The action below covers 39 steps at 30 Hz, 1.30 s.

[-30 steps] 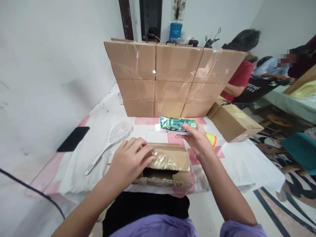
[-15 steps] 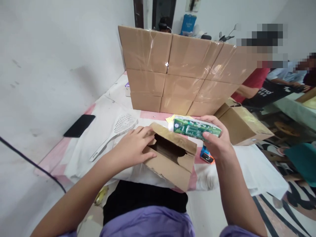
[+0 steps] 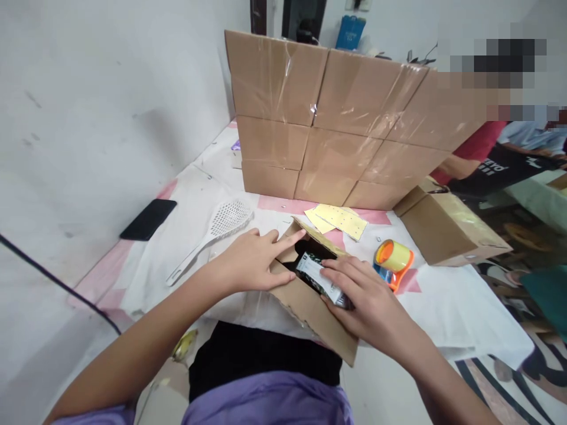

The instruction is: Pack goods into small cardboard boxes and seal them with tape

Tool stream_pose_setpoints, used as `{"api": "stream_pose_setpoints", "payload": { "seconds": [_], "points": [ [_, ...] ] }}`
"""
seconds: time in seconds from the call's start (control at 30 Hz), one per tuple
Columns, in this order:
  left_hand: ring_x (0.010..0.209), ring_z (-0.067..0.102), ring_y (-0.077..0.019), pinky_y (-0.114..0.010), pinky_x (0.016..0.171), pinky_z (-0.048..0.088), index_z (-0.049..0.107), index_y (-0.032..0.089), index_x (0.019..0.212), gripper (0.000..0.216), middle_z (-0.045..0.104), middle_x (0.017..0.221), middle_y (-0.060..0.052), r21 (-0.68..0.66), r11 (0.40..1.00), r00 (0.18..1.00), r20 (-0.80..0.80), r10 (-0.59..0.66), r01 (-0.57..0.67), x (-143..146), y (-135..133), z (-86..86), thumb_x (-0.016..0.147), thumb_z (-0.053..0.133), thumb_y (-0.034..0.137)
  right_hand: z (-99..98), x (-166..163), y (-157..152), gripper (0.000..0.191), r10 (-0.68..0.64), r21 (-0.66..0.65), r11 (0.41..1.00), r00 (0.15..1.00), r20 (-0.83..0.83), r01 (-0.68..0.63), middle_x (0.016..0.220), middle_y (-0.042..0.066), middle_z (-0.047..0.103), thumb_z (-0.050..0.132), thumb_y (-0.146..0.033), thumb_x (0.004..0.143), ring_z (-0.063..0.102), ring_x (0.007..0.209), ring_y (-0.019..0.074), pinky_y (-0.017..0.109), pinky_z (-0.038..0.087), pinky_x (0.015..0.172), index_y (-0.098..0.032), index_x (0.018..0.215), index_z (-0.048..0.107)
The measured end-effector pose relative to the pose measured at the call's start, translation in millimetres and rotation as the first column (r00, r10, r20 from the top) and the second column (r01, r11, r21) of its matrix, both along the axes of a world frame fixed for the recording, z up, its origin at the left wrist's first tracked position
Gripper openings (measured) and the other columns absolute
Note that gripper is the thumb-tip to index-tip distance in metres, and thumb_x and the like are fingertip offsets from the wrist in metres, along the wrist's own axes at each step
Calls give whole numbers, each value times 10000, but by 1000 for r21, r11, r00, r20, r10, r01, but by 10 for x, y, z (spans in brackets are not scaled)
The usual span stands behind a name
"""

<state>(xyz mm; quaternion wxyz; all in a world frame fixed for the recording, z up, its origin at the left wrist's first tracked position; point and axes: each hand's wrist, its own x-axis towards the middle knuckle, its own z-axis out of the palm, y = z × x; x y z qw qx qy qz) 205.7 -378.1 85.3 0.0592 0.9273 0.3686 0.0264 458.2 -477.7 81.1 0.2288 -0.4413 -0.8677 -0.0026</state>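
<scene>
My right hand (image 3: 370, 292) grips a green and white squeeze tube (image 3: 319, 276) and holds it partly inside the opening of a small cardboard box (image 3: 312, 316). Part of the tube is hidden by the box and my fingers. My left hand (image 3: 254, 260) holds the left end of that box, its thumb on the near edge and its index finger stretched to the far flap. The box lies tilted at the front edge of the table, its top flaps spread. Close to my right hand is an orange and blue tape dispenser (image 3: 398, 273) with a yellow roll.
A wall of taped cardboard boxes (image 3: 339, 124) stands behind. Yellow paper sheets (image 3: 339, 219) lie before it. At left are a white slotted skimmer (image 3: 230, 219) and a black phone (image 3: 148, 219). Another open carton (image 3: 456, 224) sits at right, near a person in red (image 3: 478, 144).
My right hand has brought the tube down from above the box into its opening. My left index finger has reached over to the far flap. The tape dispenser and yellow sheets show more fully.
</scene>
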Motion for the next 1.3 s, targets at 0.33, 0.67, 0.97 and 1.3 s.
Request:
{"api": "stream_pose_setpoints", "payload": {
  "seconds": [0.33, 0.67, 0.97, 1.3],
  "points": [
    [764, 702, -342, -356, 629, 448, 235, 205, 1597, 912, 737, 836, -105, -40, 981, 976, -109, 187, -192, 187, 17, 80, 864, 471, 692, 133, 150, 69, 352, -11, 193, 980, 953, 303, -50, 1258, 126, 695, 654, -228, 898, 596, 934, 280, 414, 552, 733, -131, 1236, 647],
    [779, 708, -289, -356, 636, 459, 659, 155, 1190, 400, 747, 981, -116, 61, 975, 977, 8, 211, -212, 398, 143, 3, 961, 355, 278, -10, -187, 289, 307, 128, -289, 957, 875, 467, 14, 1027, 153, 671, 660, -187, 859, 600, 904, 293, 414, 542, 765, -85, 1148, 677],
    [743, 702, -273, -321, 614, 420, 675, 297, 1187, 331, 769, 857, -45, 1, 961, 959, 75, 275, -275, 233, 252, -69, 968, 427, 303, -56, -219, 426, 357, -18, -367, 902, 869, 494, 228, 1149, 182, 615, 564, -130, 856, 640, 971, 304, 399, 521, 821, -121, 1211, 600],
    [747, 713, -280, -327, 632, 469, 643, 331, 1294, 384, 769, 841, -39, 3, 961, 958, 79, 276, -278, 193, 255, -155, 975, 431, 346, -225, -181, 525, 639, 37, -547, 744, 794, 607, 384, 928, 197, 740, 639, -246, 809, 719, 750, 337, 336, 474, 591, -77, 1400, 463]
  ]
}}
